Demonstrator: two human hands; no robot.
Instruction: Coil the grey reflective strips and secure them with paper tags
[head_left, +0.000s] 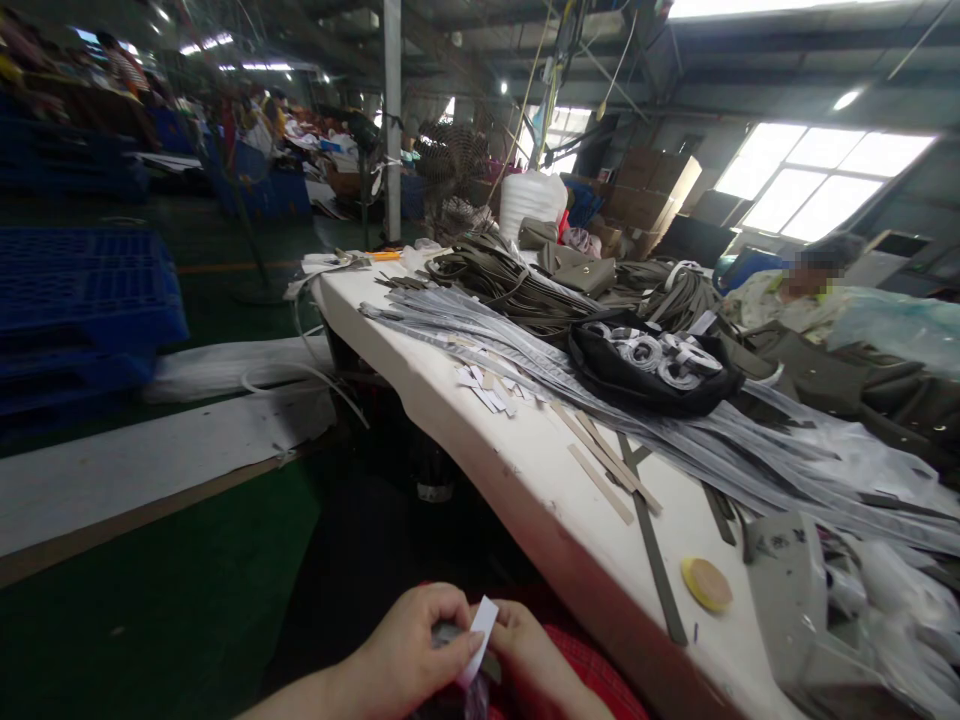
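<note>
Low in the view, in front of my lap, my left hand (pixel 416 645) pinches a small white strip (pixel 484 628) under its thumb. My right hand (pixel 531 655) is closed at the strip's right edge, its fingertips partly hidden behind it. Something greyish shows inside the curl of my left fingers, and a purplish, shiny piece hangs below the strip; I cannot make out either. On the table (pixel 517 480) beside my hands lie tan strips (pixel 600 480), a dark olive strap (pixel 656 570) and a pile of small white paper pieces (pixel 486 388).
A yellow tape roll (pixel 706 584) and a grey machine (pixel 787 610) stand at the table's right. Long grey strips (pixel 517 340), a black bag of white rolls (pixel 652 375) and olive straps cover the far side. Another person (pixel 810 285) is beyond. Blue pallets (pixel 82 300) stand left.
</note>
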